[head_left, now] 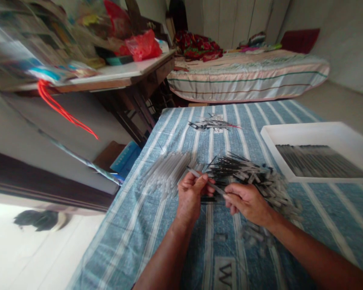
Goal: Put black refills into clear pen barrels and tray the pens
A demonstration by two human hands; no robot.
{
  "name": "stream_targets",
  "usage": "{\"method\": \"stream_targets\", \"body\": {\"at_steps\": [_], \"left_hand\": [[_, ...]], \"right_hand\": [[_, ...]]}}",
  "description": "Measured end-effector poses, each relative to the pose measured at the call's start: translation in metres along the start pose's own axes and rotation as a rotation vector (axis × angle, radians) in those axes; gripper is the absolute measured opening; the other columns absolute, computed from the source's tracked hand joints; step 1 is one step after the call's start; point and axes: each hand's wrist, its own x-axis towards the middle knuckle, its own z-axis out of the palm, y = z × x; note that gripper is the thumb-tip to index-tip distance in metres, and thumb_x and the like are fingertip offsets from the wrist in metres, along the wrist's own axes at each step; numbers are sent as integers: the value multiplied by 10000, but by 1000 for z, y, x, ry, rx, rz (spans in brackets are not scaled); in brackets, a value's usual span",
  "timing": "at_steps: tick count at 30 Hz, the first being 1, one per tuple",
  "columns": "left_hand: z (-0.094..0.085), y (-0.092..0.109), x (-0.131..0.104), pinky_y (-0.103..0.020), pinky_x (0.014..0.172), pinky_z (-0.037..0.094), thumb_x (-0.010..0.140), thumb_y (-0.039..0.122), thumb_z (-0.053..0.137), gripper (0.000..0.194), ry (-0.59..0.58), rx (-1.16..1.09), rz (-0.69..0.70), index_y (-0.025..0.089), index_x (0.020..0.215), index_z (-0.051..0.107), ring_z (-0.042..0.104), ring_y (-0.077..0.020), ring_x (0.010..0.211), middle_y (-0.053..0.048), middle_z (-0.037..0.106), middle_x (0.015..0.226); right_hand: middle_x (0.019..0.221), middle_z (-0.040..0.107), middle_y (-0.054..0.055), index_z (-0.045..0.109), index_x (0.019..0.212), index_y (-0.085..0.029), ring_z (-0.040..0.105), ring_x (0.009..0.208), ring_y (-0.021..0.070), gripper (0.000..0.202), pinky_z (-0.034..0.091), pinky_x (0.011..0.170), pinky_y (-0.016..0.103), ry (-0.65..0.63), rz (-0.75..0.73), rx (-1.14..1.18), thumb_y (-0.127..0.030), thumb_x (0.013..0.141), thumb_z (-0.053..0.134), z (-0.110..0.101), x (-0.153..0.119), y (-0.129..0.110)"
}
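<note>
A thin grey pen [194,172] slants between my two hands over the table. My left hand [192,193] is closed around its middle, with the upper end sticking out past the thumb. At the lower end, the fingers of my right hand [245,201] pinch it. Left of my hands lies a stack of translucent whitish pen barrels [169,171]. A heap of black refills with pale ends [238,165] spreads behind and beside my right hand. Small grey translucent pieces, perhaps caps [257,235], lie blurred below my right wrist.
On the right of the striped cloth [157,237] stands a white tray [305,128] with a row of dark pens [317,161]. A small pile of thin dark pieces [211,124] lies farther back. A cluttered desk [115,80] is at left, a bed [248,76] behind.
</note>
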Motion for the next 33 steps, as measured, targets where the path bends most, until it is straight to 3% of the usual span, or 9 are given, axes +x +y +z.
{"method": "stream_targets", "body": {"at_steps": [6,11,14,17,21,23,25,28,33], "left_hand": [[3,-2,0,-202,424,436,694,296,677,195,-16,39,2,163,708,535,535,-87,425,18,662,613],[11,2,-4,-186,460,408,723,300,656,166,-68,134,18,149,679,602,493,-73,440,32,597,527],[13,5,-5,-170,463,384,689,299,689,151,-75,212,32,154,698,648,487,-73,470,36,581,520],[11,5,-3,-198,483,420,640,318,728,255,-63,304,32,190,852,669,550,-111,537,16,663,686],[3,-4,4,-232,486,451,638,353,719,245,12,500,109,195,821,679,586,-154,547,6,667,656],[-1,-9,7,-248,499,470,645,357,707,221,-35,598,147,196,796,689,608,-177,570,-3,670,647],[-4,-13,9,-263,533,488,660,357,690,212,-87,701,195,195,797,696,626,-192,598,-13,682,664],[-3,-15,9,-264,595,496,701,331,641,189,-110,851,276,188,816,688,639,-187,638,-11,695,710],[0,-13,5,-243,604,483,752,325,561,181,-120,983,329,188,817,660,633,-158,627,11,686,703]], "right_hand": [[542,549,-39,503,674,-185,532,429,88,190,389,429,188,-45,22,-81,-291,829,477,-3,6,0],[660,612,2,607,686,-185,556,632,113,175,389,604,211,70,-240,-430,-222,828,512,-6,11,-13],[667,607,15,611,628,-183,551,655,124,201,362,604,224,135,-268,-611,-223,811,539,-13,11,-22],[656,608,15,611,610,-185,552,652,130,228,353,600,232,233,-187,-702,-251,813,531,-46,9,-23],[711,666,27,675,729,-200,585,673,153,217,376,606,242,461,168,-756,-315,809,511,-132,4,-3],[721,678,33,689,721,-202,593,681,165,190,381,596,246,515,381,-845,-320,767,547,-177,1,14],[671,670,47,691,683,-175,598,668,178,166,385,578,249,536,455,-860,-281,733,573,-211,-3,30],[552,632,23,687,659,-151,590,577,159,128,398,538,231,524,526,-834,-236,698,598,-235,-7,50],[472,601,-6,674,684,-144,573,459,129,121,423,456,201,457,608,-713,-227,713,591,-236,-8,71]]}}
